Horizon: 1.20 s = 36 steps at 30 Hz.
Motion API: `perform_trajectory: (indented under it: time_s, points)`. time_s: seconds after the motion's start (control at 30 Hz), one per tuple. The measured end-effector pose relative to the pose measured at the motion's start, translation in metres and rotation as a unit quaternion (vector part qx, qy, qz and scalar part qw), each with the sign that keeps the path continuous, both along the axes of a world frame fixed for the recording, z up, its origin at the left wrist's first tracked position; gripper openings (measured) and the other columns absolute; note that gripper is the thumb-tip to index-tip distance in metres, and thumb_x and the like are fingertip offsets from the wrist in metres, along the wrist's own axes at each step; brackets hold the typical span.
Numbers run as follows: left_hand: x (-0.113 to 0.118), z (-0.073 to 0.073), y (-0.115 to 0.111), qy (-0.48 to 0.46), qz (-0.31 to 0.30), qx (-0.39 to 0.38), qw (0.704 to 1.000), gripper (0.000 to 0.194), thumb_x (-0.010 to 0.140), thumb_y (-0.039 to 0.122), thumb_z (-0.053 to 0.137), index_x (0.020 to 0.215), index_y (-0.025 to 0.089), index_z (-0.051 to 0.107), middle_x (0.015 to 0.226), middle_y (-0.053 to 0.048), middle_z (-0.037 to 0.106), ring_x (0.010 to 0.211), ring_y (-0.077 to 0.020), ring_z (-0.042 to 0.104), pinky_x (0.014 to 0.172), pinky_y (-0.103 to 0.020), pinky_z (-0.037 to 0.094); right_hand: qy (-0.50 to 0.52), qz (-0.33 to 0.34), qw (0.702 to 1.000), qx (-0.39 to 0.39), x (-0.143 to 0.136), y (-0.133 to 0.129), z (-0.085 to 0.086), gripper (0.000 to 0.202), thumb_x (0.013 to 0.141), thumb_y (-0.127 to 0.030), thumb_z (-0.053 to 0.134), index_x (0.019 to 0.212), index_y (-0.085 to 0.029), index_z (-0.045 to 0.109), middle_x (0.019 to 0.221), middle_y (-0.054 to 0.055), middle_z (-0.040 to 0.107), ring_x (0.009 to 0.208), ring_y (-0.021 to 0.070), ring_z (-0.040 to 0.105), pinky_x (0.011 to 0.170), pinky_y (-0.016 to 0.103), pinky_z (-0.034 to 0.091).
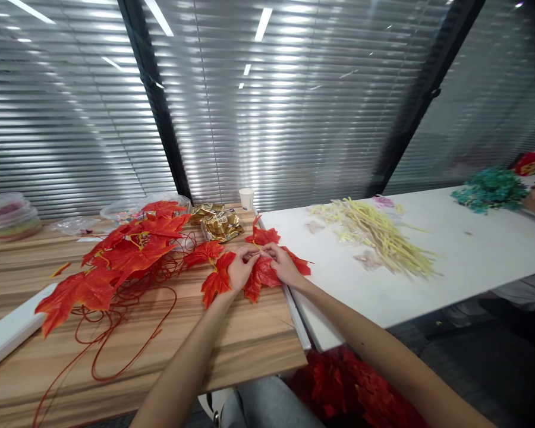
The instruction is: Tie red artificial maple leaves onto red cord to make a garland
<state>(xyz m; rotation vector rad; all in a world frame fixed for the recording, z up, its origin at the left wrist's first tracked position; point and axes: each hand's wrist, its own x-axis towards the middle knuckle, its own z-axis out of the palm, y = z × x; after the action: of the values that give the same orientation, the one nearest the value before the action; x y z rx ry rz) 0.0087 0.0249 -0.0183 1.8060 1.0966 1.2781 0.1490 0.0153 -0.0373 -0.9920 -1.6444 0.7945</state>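
at the wooden worktop [249, 351]'s right edge, the left hand [242, 268] and right hand [283, 265] pinch closed on red leaves [264, 274], seemingly joining them, the next move calling for steadiness.

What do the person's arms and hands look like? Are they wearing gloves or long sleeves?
No gloves! The left hand and right hand are both bare. No sleeves show on the left forearm or the right forearm, and I see no watch or bracelet. A tiny spot marks the right forearm. Any rings would be too small to tell.
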Motion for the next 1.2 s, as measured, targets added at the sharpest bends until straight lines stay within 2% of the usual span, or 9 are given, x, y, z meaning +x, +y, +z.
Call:
perform_trajectory:
  time_s: [0.4,0.77,1.2]
  points:
    - [-0.0004,-0.0045,0.0028,-0.019,-0.004,-0.014,1.000,0.012,0.072,0.016,0.055,0.080,0.015,0.064,0.085,-0.005,0.066,0.079,-0.0147,0.059,0.074,-0.028,0.047,-0.005,-0.003,1.000,0.001,-0.0013,-0.0018,0.0027,0.014,0.078,-0.018,0.042,0.089,-0.019,0.049,0.086,0.003,0.059,0.084,0.0164,0.058,0.077,0.031,0.043]
    - [-0.0001,-0.0008,0.0007,-0.024,-0.015,-0.031,0.999,0.009,0.072,0.015,0.054,0.075,0.015,0.063,0.085,-0.005,0.066,0.077,-0.0142,0.060,0.074,-0.028,0.046,-0.010,-0.005,1.000,0.006,-0.0006,-0.0014,0.0009,0.023,0.071,-0.010,0.038,0.088,-0.019,0.049,0.088,0.003,0.059,0.084,0.0167,0.058,0.078,0.032,0.042]
    - [-0.0006,-0.0006,-0.0001,-0.008,-0.014,-0.038,0.999,0.009,0.073,0.018,0.054,0.076,0.017,0.061,0.089,-0.003,0.065,0.078,-0.0134,0.059,0.073,-0.026,0.046,-0.014,-0.015,1.000,0.011,0.0006,0.0001,-0.0023,0.029,0.067,-0.008,0.036,0.089,-0.020,0.050,0.090,0.002,0.059,0.087,0.0172,0.056,0.080,0.033,0.042]
